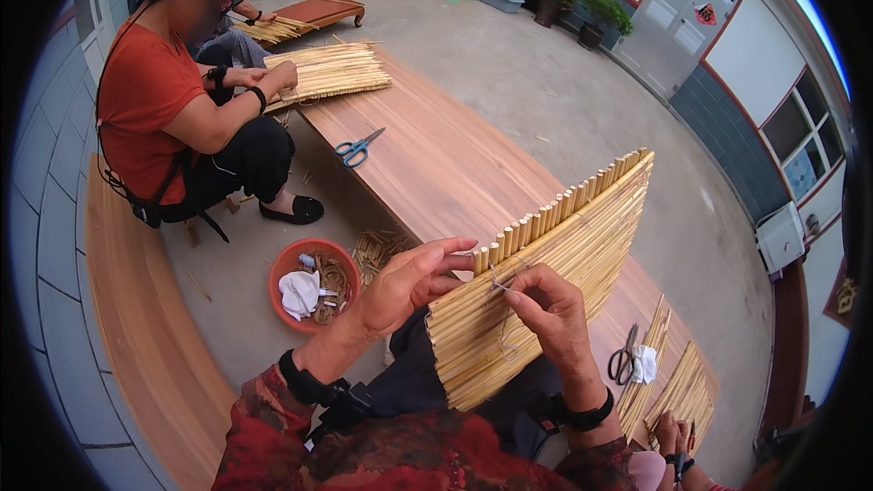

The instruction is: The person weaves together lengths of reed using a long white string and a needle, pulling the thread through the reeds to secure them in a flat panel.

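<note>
A mat of straight yellow reed stalks (582,250) tied side by side leans across my lap, its cut ends standing in a stepped row along the upper edge. My left hand (405,286) grips the mat's left corner, fingertips by the short stalk ends. With thumb and forefinger my right hand (553,314) pinches a thin pale string (498,285) at the face of the mat, just right of the left hand. Whether a needle is on the string is too small to tell. Another loop of string hangs lower on the mat's face.
A long wooden table (455,155) carries blue scissors (358,149), black scissors (624,359) and loose reeds (684,391). An orange basin (284,316) holds cord and white cloth. A person in an orange shirt (150,82) works on another reed mat (332,70); a co-worker's hands (671,436) show lower right.
</note>
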Available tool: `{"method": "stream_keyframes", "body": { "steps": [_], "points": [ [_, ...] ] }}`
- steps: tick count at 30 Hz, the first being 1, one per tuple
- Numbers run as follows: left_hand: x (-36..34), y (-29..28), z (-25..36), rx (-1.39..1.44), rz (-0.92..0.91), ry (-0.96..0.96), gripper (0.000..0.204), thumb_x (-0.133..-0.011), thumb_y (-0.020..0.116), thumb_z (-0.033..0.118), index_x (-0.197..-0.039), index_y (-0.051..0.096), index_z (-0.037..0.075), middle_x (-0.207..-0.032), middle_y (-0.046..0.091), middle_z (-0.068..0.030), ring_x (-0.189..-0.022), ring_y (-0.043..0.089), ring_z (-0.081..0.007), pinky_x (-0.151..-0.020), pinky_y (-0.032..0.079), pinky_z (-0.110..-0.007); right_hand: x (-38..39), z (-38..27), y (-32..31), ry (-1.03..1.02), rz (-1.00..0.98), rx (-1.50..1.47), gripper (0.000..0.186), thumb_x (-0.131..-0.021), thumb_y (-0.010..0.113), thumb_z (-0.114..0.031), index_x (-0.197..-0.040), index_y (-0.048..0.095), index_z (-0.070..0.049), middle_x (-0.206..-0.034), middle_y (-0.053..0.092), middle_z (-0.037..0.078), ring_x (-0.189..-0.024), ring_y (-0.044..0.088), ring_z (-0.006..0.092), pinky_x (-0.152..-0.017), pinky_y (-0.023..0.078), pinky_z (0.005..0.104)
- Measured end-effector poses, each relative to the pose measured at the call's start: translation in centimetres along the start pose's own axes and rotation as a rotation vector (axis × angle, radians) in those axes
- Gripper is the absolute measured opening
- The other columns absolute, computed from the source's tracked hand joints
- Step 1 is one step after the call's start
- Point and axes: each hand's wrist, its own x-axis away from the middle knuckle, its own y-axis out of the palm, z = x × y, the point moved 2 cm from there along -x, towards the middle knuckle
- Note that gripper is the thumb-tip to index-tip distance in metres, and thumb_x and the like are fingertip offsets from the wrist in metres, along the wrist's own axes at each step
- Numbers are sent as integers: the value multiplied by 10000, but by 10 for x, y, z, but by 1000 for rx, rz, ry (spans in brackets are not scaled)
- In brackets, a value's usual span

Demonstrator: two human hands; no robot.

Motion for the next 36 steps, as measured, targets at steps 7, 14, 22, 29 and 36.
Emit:
{"method": "stream_keyframes", "body": {
  "steps": [7, 14, 22, 29, 36],
  "points": [
    [-7, 3, -11, -485, -76, 111, 350, -913, 493, 19, -1262, 479, -1, -1028, 606, -73, -906, 587, -115, -783, 482, -244, 25, -33, 5, 261, 71, -24, 54, -853, 605, -47, -862, 562, -16, -706, 544, -39, -610, 464, 16, -542, 363, 161],
    [-6, 4, -8, -964, 31, 533, 145, -835, 592, 12, -976, 579, -21, -849, 612, -122, -763, 612, -134, -673, 481, -264, 42, -33, 10, 239, 104, 188, 59, -869, 596, -73, -902, 581, -27, -681, 521, -49, -597, 445, 16, -525, 355, 166],
    [5, -38, -9, -323, 201, 208, 111, -897, 500, 43, -977, 568, 5, -1068, 602, -149, -996, 597, -214, -832, 508, -337, 57, -17, 4, 165, 162, 134, 49, -882, 577, -64, -906, 580, -21, -689, 520, -39, -594, 443, 22, -527, 361, 176],
    [2, -44, -13, -149, 142, 199, 70, -865, 519, 70, -882, 565, 19, -1100, 560, -153, -1019, 558, -238, -886, 468, -390, 78, 13, -8, 3, 249, 194, 113, -913, 550, -113, -927, 536, -2, -593, 514, 17, -487, 459, 78, -458, 363, 195],
    [0, -30, -2, -223, 132, 195, 71, -879, 535, 83, -887, 580, 28, -1005, 608, -102, -893, 594, -162, -848, 491, -352, 116, 76, -61, 95, 456, 92, 93, -909, 555, -112, -903, 538, -22, -572, 477, 3, -471, 439, 79, -434, 356, 201]
  ]
}}
